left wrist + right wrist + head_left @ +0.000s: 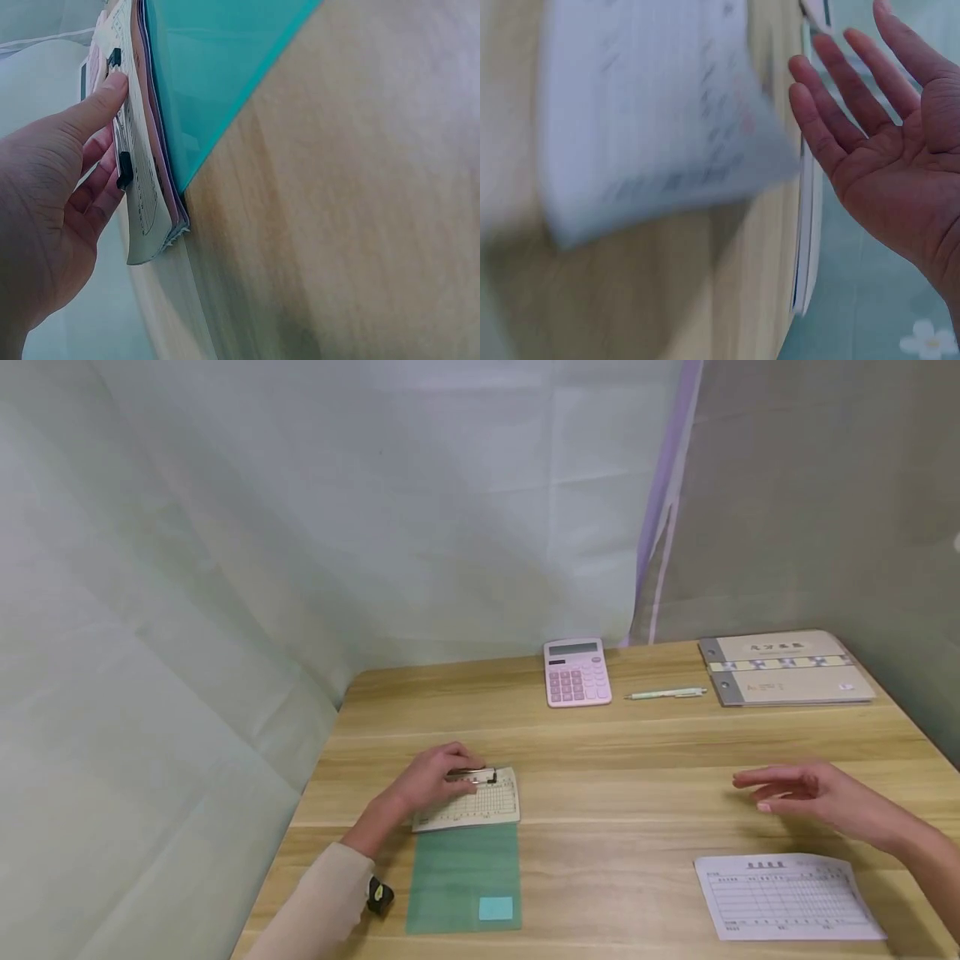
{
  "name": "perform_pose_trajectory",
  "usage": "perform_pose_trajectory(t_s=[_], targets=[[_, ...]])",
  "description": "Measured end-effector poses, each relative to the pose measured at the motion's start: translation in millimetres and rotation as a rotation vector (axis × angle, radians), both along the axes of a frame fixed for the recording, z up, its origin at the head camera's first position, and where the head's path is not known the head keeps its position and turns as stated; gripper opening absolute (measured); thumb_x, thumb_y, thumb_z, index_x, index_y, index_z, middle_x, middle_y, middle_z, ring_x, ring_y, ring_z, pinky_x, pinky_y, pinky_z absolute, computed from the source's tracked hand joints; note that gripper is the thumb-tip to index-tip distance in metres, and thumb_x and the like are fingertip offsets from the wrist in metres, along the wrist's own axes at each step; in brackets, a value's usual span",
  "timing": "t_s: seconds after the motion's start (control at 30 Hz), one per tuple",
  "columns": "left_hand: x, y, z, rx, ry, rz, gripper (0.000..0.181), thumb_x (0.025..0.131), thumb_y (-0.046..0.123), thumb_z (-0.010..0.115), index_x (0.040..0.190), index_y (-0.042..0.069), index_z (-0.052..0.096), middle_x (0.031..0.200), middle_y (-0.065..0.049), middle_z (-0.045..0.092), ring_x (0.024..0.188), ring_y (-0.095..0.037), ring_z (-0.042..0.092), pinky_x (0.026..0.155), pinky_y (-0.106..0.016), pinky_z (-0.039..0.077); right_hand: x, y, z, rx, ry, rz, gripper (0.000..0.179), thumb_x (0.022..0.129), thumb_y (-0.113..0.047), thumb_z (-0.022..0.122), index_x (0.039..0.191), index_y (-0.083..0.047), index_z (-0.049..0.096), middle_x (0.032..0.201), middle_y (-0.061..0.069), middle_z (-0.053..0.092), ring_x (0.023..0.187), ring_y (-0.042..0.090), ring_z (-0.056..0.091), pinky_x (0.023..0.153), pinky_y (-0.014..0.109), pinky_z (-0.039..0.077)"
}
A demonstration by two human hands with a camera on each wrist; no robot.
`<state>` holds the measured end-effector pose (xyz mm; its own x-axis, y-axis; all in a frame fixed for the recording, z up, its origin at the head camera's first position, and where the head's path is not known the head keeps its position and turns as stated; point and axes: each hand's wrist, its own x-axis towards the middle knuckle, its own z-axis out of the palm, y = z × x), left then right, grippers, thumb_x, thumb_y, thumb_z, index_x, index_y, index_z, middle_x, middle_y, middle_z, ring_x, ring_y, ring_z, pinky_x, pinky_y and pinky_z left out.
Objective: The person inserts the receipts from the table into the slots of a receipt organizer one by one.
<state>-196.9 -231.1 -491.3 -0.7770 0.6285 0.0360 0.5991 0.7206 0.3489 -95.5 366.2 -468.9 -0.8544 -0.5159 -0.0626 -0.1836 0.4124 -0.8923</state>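
My left hand (438,778) is at the top of a pad of printed forms (486,806). It pinches a metal clip (124,169) with black ends, the thumb on the near side and the other fingers curled behind. The pad lies over the upper part of a translucent teal board (461,877) with a light blue label near its lower corner. My right hand (817,797) is held over the right part of the table, fingers loose and holding nothing. Nearest to it is a loose printed form (787,897); one corner lifts in the right wrist view.
Along the back of the wooden table (615,827) are a pink calculator (577,672), a pen (666,693) and a grey-spined beige binder (787,668). Pale curtains (450,510) hang behind and to the left.
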Motion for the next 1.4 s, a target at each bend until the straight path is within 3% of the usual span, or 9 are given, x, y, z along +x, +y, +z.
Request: perform_pose_trajectory(t_s=[0.17, 0.33, 0.5, 0.63, 0.83, 1.03, 1.27, 1.4], targets=[[2.0, 0.9, 1.7, 0.000, -0.005, 0.010, 0.039, 0.095, 0.033, 0.083, 0.131, 0.020, 0.077, 0.119, 0.007, 0.069, 0.106, -0.012, 0.064, 0.092, -0.038, 0.055, 12.5, 21.6, -14.0, 0.027, 0.010, -0.001, 0.034, 0.102, 0.001, 0.067, 0.133, 0.014, 0.064, 0.126, -0.017, 0.074, 0.108, -0.001, 0.069, 0.080, 0.020, 0.057], [2.6, 0.6, 1.7, -0.006, -0.008, 0.019, 0.039, 0.095, 0.031, 0.082, 0.132, 0.022, 0.077, 0.118, 0.008, 0.068, 0.101, -0.009, 0.061, 0.088, -0.034, 0.053, 23.9, 37.2, -22.3, 0.047, 0.090, -0.031, 0.028, 0.096, 0.008, 0.072, 0.124, 0.004, 0.075, 0.118, -0.022, 0.074, 0.098, -0.002, 0.071, 0.074, 0.018, 0.057], [2.3, 1.2, 1.2, -0.002, 0.006, 0.007, 0.039, 0.095, 0.031, 0.082, 0.132, 0.021, 0.077, 0.117, 0.009, 0.068, 0.100, -0.008, 0.061, 0.086, -0.033, 0.053, 30.0, 49.3, -25.8, -0.046, 0.007, 0.051, 0.033, 0.095, 0.013, 0.069, 0.122, -0.003, 0.079, 0.116, -0.018, 0.076, 0.102, -0.003, 0.071, 0.075, 0.019, 0.058], [2.6, 1.5, 1.4, 0.002, 0.003, 0.011, 0.039, 0.095, 0.032, 0.083, 0.132, 0.021, 0.077, 0.118, 0.009, 0.068, 0.101, -0.008, 0.061, 0.086, -0.034, 0.053, 35.0, 51.1, -30.8, -0.070, 0.074, 0.097, 0.040, 0.090, 0.016, 0.073, 0.120, -0.010, 0.081, 0.116, -0.016, 0.076, 0.102, -0.004, 0.069, 0.074, 0.018, 0.058], [3.1, 1.2, 1.5, 0.010, -0.007, 0.016, 0.039, 0.095, 0.031, 0.083, 0.132, 0.021, 0.077, 0.118, 0.009, 0.068, 0.099, -0.008, 0.060, 0.085, -0.033, 0.053, 39.6, 50.2, -32.8, 0.096, 0.205, 0.057, 0.032, 0.085, 0.011, 0.080, 0.102, -0.015, 0.085, 0.100, -0.015, 0.077, 0.087, -0.006, 0.064, 0.065, 0.016, 0.052], [4.0, 1.0, 1.5, 0.003, -0.003, 0.017, 0.038, 0.095, 0.031, 0.082, 0.132, 0.021, 0.077, 0.118, 0.009, 0.068, 0.100, -0.008, 0.061, 0.085, -0.033, 0.053, 37.6, 44.1, -31.2, 0.207, 0.284, -0.038, 0.028, 0.081, 0.011, 0.083, 0.086, -0.017, 0.083, 0.087, -0.018, 0.075, 0.077, -0.007, 0.058, 0.059, 0.017, 0.047], [3.4, 1.2, 1.8, -0.015, -0.002, 0.015, 0.040, 0.096, 0.033, 0.082, 0.133, 0.021, 0.076, 0.119, 0.009, 0.067, 0.102, -0.009, 0.061, 0.088, -0.035, 0.053, 24.7, 36.4, -14.8, 0.251, 0.221, -0.078, 0.017, 0.089, 0.005, 0.080, 0.088, -0.012, 0.082, 0.088, -0.020, 0.074, 0.075, -0.006, 0.056, 0.059, 0.021, 0.050], [2.5, 1.1, 4.0, -0.007, 0.017, -0.018, 0.038, 0.095, 0.030, 0.082, 0.132, 0.019, 0.077, 0.119, 0.006, 0.068, 0.102, -0.011, 0.063, 0.088, -0.037, 0.055, 11.1, 23.8, -1.1, 0.249, 0.177, -0.103, 0.010, 0.095, 0.004, 0.074, 0.093, -0.004, 0.080, 0.090, -0.013, 0.074, 0.075, -0.002, 0.055, 0.058, 0.024, 0.052]])
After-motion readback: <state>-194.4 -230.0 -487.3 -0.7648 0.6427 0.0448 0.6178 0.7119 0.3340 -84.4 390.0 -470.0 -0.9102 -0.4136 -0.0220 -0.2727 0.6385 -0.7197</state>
